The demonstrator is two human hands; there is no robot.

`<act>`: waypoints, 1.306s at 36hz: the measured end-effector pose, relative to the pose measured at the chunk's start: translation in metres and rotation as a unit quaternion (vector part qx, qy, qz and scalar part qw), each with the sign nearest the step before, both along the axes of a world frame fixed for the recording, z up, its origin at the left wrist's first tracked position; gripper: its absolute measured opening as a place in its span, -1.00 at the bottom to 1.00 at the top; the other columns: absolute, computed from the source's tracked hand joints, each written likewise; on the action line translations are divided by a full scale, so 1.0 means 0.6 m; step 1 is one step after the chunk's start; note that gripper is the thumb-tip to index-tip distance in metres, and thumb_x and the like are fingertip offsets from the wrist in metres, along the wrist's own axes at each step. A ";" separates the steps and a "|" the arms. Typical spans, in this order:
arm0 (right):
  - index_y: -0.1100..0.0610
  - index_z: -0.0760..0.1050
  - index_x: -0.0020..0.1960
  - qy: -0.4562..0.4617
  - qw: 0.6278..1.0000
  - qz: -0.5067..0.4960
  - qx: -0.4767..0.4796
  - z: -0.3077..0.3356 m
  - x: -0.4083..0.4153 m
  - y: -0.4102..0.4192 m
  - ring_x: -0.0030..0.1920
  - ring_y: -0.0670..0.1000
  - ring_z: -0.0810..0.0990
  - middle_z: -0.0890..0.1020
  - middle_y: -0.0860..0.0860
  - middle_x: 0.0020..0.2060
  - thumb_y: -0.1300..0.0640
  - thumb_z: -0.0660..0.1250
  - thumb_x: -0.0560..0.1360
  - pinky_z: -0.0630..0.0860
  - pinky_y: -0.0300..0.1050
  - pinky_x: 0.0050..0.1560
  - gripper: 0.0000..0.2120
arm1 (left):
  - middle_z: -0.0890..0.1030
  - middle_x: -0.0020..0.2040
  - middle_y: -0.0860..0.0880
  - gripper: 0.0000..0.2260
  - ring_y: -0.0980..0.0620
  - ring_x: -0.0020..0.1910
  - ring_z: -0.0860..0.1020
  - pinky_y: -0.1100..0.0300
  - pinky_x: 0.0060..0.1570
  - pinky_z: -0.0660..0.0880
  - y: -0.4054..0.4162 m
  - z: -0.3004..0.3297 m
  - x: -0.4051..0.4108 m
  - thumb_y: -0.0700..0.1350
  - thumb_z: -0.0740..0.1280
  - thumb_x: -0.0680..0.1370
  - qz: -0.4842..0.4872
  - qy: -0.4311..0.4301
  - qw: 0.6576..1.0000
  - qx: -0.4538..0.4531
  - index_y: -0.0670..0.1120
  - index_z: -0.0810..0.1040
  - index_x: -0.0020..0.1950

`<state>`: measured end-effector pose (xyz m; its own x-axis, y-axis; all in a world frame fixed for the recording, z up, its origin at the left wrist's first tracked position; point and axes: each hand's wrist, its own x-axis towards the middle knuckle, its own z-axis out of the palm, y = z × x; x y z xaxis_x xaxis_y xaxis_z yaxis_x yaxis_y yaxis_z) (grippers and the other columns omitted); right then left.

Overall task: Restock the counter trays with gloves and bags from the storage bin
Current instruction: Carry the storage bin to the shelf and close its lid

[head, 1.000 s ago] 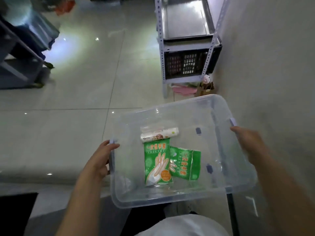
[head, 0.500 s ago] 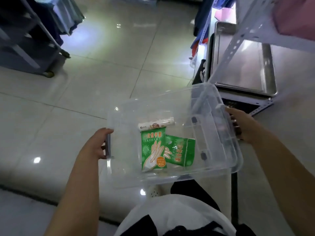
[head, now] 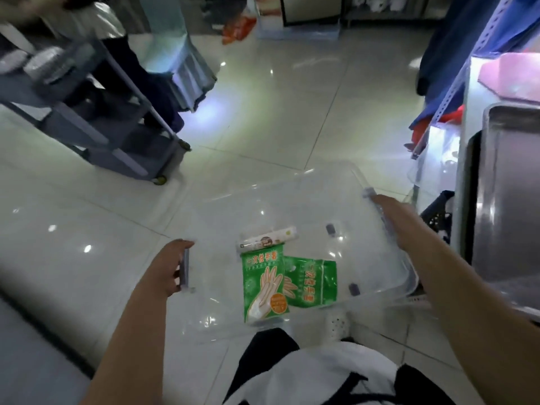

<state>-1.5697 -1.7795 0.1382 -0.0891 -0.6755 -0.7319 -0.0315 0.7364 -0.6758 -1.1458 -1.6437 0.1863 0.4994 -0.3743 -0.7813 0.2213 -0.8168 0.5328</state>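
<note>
I carry a clear plastic storage bin [head: 292, 197] above the tiled floor. My left hand [head: 169, 266] grips its left handle and my right hand [head: 394, 220] grips its right rim. Inside lie two green packs of disposable gloves, one [head: 263, 285] overlapping the other [head: 317, 283], and a white roll of bags [head: 267, 242] just beyond them. A steel tray [head: 508, 200] sits on the shelf at the right edge.
A grey wheeled cart [head: 96, 121] stands at the far left. A metal rack upright [head: 455, 77] with blue cloth and a pink item is at the upper right. A dark crate [head: 438, 217] sits under the tray. Open tiled floor lies ahead.
The view has swung left, so the shelf with the steel tray has slid to the right edge and the cart has come in at the left. Both hands still hold the bin.
</note>
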 end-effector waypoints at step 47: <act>0.27 0.57 -0.02 0.049 0.742 -0.665 0.066 -0.085 -0.149 -0.807 -0.36 0.06 0.52 0.55 0.13 -0.35 0.10 0.42 0.33 0.44 -0.15 -0.35 -0.70 | 0.52 0.06 -0.13 -0.71 -0.18 0.00 0.50 -0.01 -0.12 0.49 -1.663 -0.108 -0.460 -0.06 0.34 0.54 -0.603 -0.044 0.796 -0.011 0.04 0.51 0.26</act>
<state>-1.6589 -2.2639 0.0870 -0.6700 0.1351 -0.7300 0.7387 0.2187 -0.6375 -1.4215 -2.6416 0.1216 -0.1816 -0.6361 -0.7499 -0.7567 -0.3966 0.5197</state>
